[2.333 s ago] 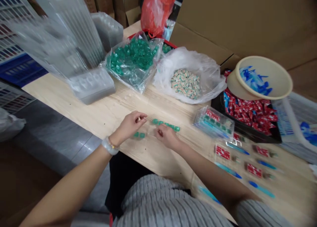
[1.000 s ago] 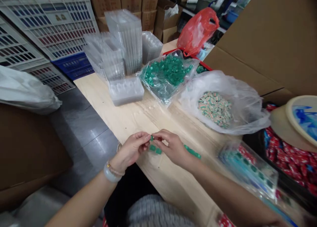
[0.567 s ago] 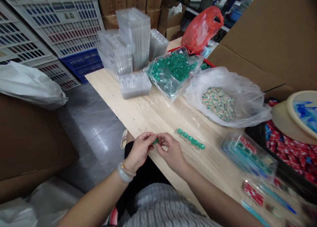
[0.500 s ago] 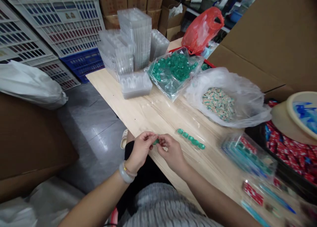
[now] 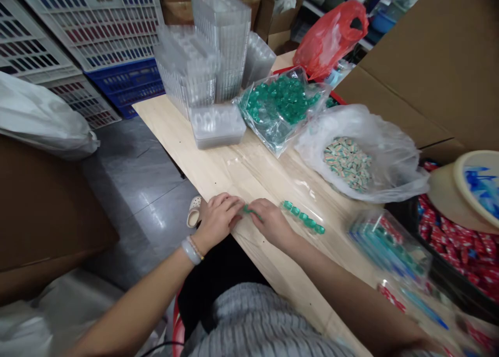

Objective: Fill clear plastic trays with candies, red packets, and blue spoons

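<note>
Low over the table's near edge, my left hand (image 5: pixel 222 215) and my right hand (image 5: pixel 272 223) meet at their fingertips. Between them shows a small green translucent piece (image 5: pixel 247 209), partly hidden by the fingers of both. My right hand pinches it from the right; the closed fingers of my left hand bear on its other side. Just right of my right hand lies a row of green translucent pieces (image 5: pixel 303 217), seemingly in a narrow clear tray. Farther back, a clear bag (image 5: pixel 268 139) holds many like pieces. Beside it, a white plastic bag (image 5: pixel 390 154) holds small striped bits.
Stacks of clear plastic trays (image 5: pixel 218 126) stand at the table's far left corner. A red bag (image 5: pixel 327 40) is behind. On the right are filled clear packs (image 5: pixel 390 242), a cream tub (image 5: pixel 448 190) and red wrapped packets (image 5: pixel 452 248). Crates (image 5: pixel 120 84) stand left.
My hands have come down onto the table edge with the green piece. My left hand has turned back-up, its fingers now stretched over the piece. The view has shifted slightly.
</note>
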